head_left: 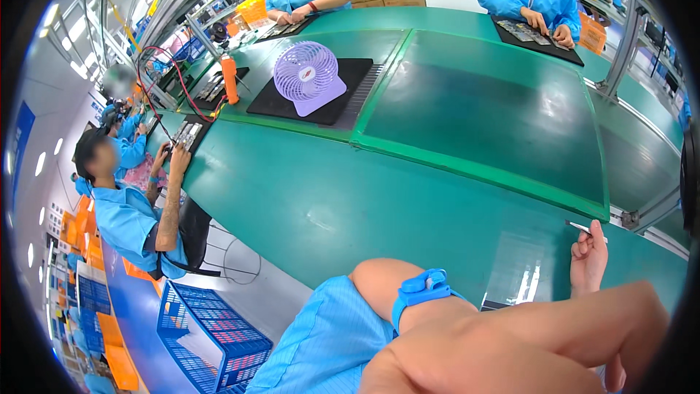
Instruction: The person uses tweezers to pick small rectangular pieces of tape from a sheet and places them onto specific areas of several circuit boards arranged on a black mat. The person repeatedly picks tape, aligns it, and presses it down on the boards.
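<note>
My left arm, with a blue wrist strap (424,287) round it, crosses the lower part of the view. Very close and large, my left hand (525,343) reaches to the right; one finger bends down, and the fingertips are mostly hidden. Beyond it, above the green tabletop (306,208), my right hand (589,255) is closed on a slim silver tool (580,228) with a dark tip, its exact kind too small to make out. Between the hands, a pale shiny patch (519,266) shows on the tabletop; I cannot tell whether it is a sheet or a reflection.
A purple fan (306,76) stands on a black mat (357,76) near a green-edged recessed panel (481,109). An orange cylinder (230,80) stands farther left. Co-workers in blue handle small parts at the left and far sides. A blue basket (211,343) stands at lower left.
</note>
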`<state>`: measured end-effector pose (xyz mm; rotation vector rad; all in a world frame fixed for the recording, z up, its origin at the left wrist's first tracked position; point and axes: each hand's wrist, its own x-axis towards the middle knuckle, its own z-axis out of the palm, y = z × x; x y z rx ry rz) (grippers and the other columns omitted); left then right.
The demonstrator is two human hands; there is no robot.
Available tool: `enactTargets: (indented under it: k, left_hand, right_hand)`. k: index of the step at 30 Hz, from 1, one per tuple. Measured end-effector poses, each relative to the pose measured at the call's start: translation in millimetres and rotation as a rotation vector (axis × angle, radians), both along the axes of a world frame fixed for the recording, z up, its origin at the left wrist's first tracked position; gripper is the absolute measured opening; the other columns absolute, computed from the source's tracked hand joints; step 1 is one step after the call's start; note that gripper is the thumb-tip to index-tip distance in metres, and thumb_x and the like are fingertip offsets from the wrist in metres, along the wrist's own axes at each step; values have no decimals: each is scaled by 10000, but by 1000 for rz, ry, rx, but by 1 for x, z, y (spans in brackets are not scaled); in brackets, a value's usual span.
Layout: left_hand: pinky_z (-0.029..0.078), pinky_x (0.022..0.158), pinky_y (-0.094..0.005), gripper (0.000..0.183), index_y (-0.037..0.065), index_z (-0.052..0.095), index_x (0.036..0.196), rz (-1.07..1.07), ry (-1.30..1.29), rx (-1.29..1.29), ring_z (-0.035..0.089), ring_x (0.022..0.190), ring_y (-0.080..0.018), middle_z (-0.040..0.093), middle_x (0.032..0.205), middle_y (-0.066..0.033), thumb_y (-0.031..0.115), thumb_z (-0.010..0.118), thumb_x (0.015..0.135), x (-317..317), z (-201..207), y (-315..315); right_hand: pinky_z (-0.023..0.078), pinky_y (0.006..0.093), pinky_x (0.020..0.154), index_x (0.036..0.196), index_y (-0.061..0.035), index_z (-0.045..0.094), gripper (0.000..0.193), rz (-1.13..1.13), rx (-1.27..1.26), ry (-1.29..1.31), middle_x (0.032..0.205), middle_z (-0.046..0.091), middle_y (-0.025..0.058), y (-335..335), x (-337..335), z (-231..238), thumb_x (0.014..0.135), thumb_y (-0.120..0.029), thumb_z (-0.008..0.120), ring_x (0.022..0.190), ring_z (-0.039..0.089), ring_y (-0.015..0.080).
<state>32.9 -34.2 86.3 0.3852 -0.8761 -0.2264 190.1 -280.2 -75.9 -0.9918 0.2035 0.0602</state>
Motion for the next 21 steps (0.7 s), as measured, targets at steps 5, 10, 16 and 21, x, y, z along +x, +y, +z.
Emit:
enactTargets:
  k: [5,10,16,21]
  left_hand:
    - [418,925,-436,500,-40,550,1170,-10,-19,9,524,1065,-335,512,1201,-251,397,439,954,1,-5,-5]
    - [430,906,-432,485,-44,560,1150,-27,-26,25,539,1034,-328,530,1172,-245,384,451,947,1,-7,-7]
    - [445,884,-428,468,-48,571,1126,-47,-47,33,556,998,-319,550,1137,-238,368,464,939,0,-10,-7]
    - [457,866,-424,454,-52,580,1105,-76,-63,37,570,968,-311,568,1108,-232,355,475,933,1,-12,-7]
  right_hand:
    - [310,191,422,1007,-67,530,127,-17,-8,-10,653,552,29,-2,2,0,939,-169,564,480,415,53]
    - [291,193,411,910,-83,550,97,-40,-7,5,636,549,22,4,2,2,940,-172,572,456,389,42]
    - [281,195,405,806,-88,543,168,-64,-2,1,628,549,23,9,-1,5,943,-180,576,442,377,40]
    - [288,198,413,846,-82,527,149,-52,-17,-11,638,547,29,5,-2,9,943,-183,576,453,383,48]
